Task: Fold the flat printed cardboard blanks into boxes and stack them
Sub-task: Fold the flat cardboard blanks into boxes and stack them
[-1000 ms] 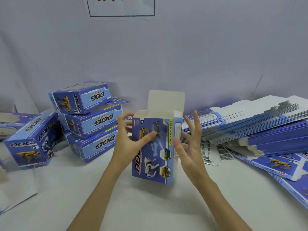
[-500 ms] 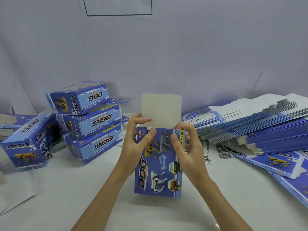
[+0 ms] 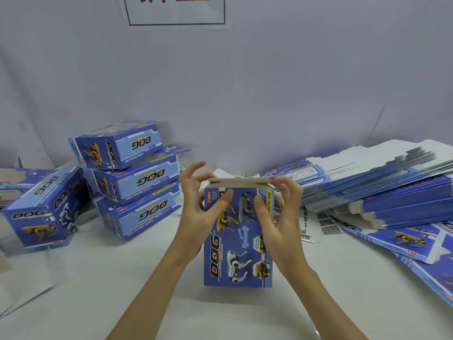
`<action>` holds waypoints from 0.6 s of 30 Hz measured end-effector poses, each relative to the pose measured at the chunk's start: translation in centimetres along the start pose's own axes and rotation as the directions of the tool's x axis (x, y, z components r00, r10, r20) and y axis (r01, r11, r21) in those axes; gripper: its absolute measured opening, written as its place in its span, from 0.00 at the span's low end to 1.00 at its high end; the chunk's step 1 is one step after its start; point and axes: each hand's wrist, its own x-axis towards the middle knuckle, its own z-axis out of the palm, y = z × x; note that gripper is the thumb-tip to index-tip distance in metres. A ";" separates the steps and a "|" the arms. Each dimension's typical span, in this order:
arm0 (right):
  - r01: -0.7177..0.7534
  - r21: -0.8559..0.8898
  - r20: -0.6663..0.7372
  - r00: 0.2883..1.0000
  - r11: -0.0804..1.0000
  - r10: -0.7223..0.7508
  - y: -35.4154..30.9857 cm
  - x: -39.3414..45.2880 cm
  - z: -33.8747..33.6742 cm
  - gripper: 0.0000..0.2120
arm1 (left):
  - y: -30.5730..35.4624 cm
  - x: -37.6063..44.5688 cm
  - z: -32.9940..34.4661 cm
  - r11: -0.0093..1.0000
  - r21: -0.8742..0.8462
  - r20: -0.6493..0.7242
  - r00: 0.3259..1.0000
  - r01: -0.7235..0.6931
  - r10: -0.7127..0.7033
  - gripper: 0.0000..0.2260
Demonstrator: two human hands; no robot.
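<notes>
White tabletop [image 3: 122, 278] against a pale grey backdrop [image 3: 269, 82]. At right, a wide slanted pile of flat blue-and-white printed cardboard blanks [image 3: 382, 190], fanned, with more blanks lying loose beside it toward the near right edge. At left, a stack of three folded blue cardboard boxes printed "DOG" [image 3: 132, 177], lying on their sides, one atop another; top box showing a window cut-out, contents not visible. Just left of that stack, a fourth folded blue box [image 3: 41, 212] tilted on the table, and another partly cut off at the left edge. On the backdrop, top centre, a white sign with a dark border [image 3: 176, 11], text cropped.

Centre, standing upright on the tabletop: a tall blue cardboard box with pictures of toy robot dogs [image 3: 237, 241], its plain grey-brown top flap [image 3: 241, 181] folded down nearly level over the opening. Inside hidden.

Left hand [image 3: 198, 207] gripping the box's upper left edge, thumb pressed on the printed front, fingers curled above the flap's corner. Right hand [image 3: 277, 214] gripping the upper right edge, thumb on the front, fingers bent over the flap's right end. Both bare forearms reaching in from below.
</notes>
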 end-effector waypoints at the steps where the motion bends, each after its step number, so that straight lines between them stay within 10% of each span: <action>1: 0.020 0.003 -0.011 1.000 1.000 -0.020 -0.1 0.0 0.1 0.23 | 0.1 0.0 0.0 1.000 0.003 0.004 1.000 0.009 -0.009 0.24; 10: -0.103 0.110 0.017 0.995 0.989 0.101 -1.6 -0.3 0.5 0.27 | 0.0 -0.2 0.1 0.993 -0.089 0.054 0.996 0.081 -0.077 0.32; 18: -0.108 0.140 0.037 0.994 0.984 0.104 -1.3 -0.2 0.7 0.13 | 0.6 -0.3 -0.4 0.994 -0.044 0.139 0.986 0.096 -0.089 0.09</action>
